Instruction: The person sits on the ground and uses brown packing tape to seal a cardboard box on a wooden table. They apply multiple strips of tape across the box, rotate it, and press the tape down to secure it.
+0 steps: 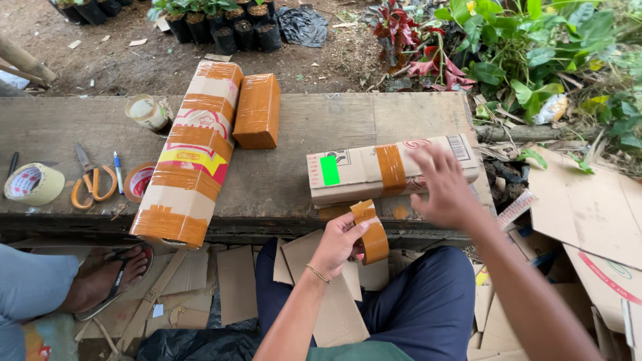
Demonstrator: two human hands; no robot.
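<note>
A long cardboard box (348,175) with a brown tape band and a green sticker lies on the wooden bench (301,127) in front of me. My left hand (338,242) grips a roll of brown packing tape (372,230) just below the box's near edge. My right hand (447,188) hovers with fingers spread over the box's right half, blurred; I cannot tell whether it touches the box.
A big taped carton (187,154) and a small fully taped box (257,110) lie further left. Orange scissors (90,184), a pen (118,172), tape rolls (33,184) and a jar (147,111) sit at the left end. Another person's sandalled foot (114,274) rests lower left. Cardboard scraps (588,214) lie right.
</note>
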